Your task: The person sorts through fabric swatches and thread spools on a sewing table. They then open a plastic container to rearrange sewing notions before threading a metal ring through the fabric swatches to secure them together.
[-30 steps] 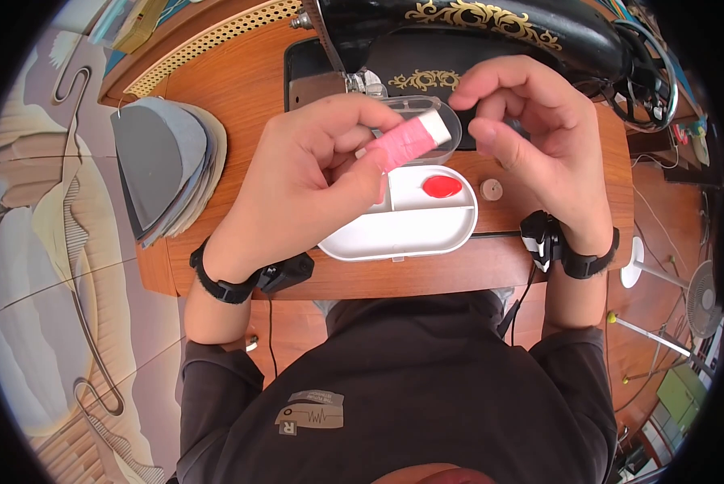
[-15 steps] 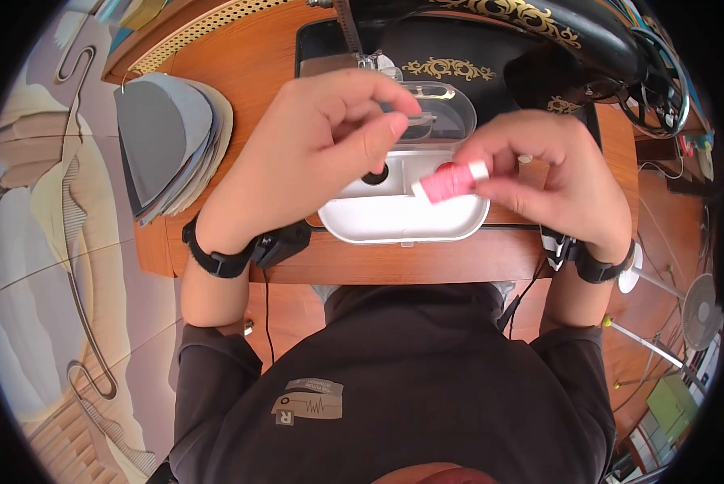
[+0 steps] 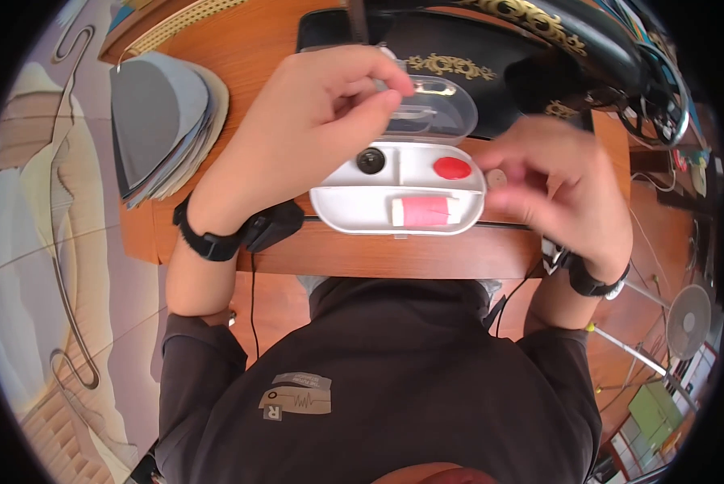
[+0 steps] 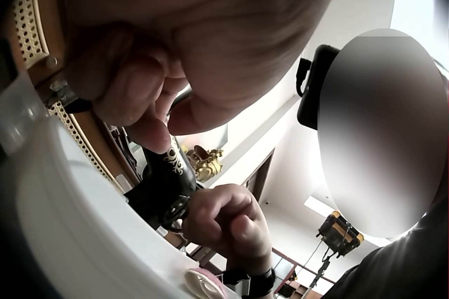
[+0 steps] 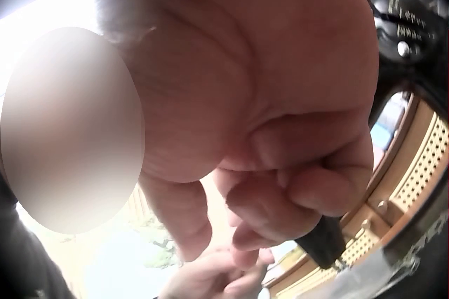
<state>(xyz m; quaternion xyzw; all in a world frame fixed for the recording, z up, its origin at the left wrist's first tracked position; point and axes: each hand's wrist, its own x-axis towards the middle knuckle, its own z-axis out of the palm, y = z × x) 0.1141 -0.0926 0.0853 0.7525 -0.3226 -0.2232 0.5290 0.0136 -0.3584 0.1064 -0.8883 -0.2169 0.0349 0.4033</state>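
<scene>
A white sectioned box [image 3: 342,211] sits on the table with its clear lid [image 3: 456,121] opened back. In its front section lies a spool of pink thread [image 3: 426,211]; a black button [image 3: 371,160] and a glossy red oval piece [image 3: 452,168] occupy the rear ones. My right hand [image 3: 563,181], blurred, is just right of the box. Its thumb and fingers are spread apart around a small beige disc [image 3: 497,178]. Over the box's left rear and the lid hovers my left hand [image 3: 321,121], fingers loosely bent, holding nothing.
A black sewing machine [image 3: 531,24] with gold ornament stands behind the box. On the left lies a ringed stack of grey and beige fabric swatches [image 3: 160,121]. The wooden table's front edge [image 3: 378,262] runs close to my body.
The pink thread spool passed from my left hand to my right, then into the box's front section. My right hand let go and moved right to the beige disc. My left hand stayed over the lid.
</scene>
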